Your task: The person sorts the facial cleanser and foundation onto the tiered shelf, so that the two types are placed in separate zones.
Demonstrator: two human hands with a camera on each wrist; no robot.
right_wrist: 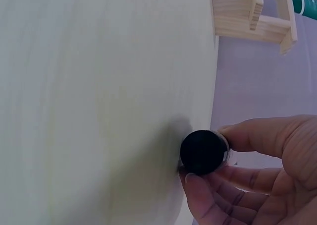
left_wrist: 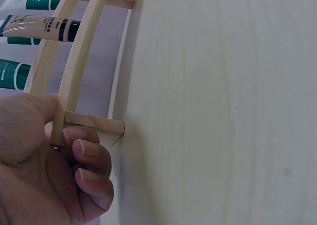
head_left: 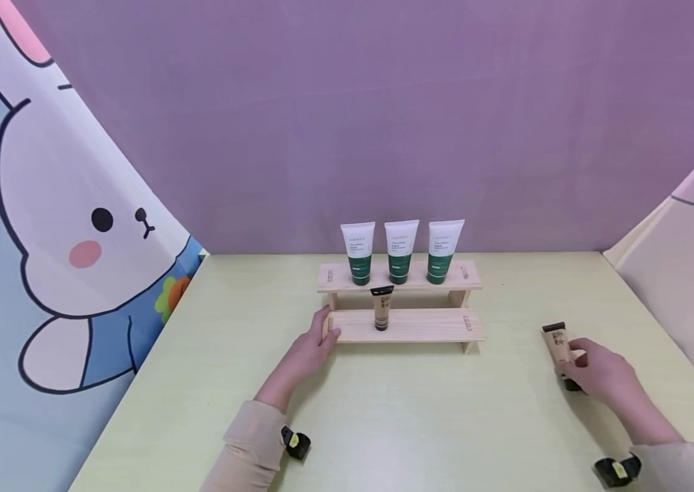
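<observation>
A two-tier wooden rack (head_left: 408,326) stands mid-table, and my left hand (head_left: 311,343) grips the left end of its lower shelf, thumb on top and fingers curled beneath in the left wrist view. On that shelf a small beige tube (head_left: 381,311) with a black cap stands upright, left of the middle. Off to the right, my right hand (head_left: 606,372) pinches another beige tube (head_left: 558,345) between thumb and fingers. Its black cap (right_wrist: 203,152) faces the right wrist camera. Whether this tube touches the table I cannot tell.
Three white-and-green tubes (head_left: 398,251) stand in a row on the rack's upper shelf. The pale table (head_left: 383,424) meets a purple backdrop (head_left: 396,123) behind the rack. A rabbit-print cloth (head_left: 76,205) hangs along the left side.
</observation>
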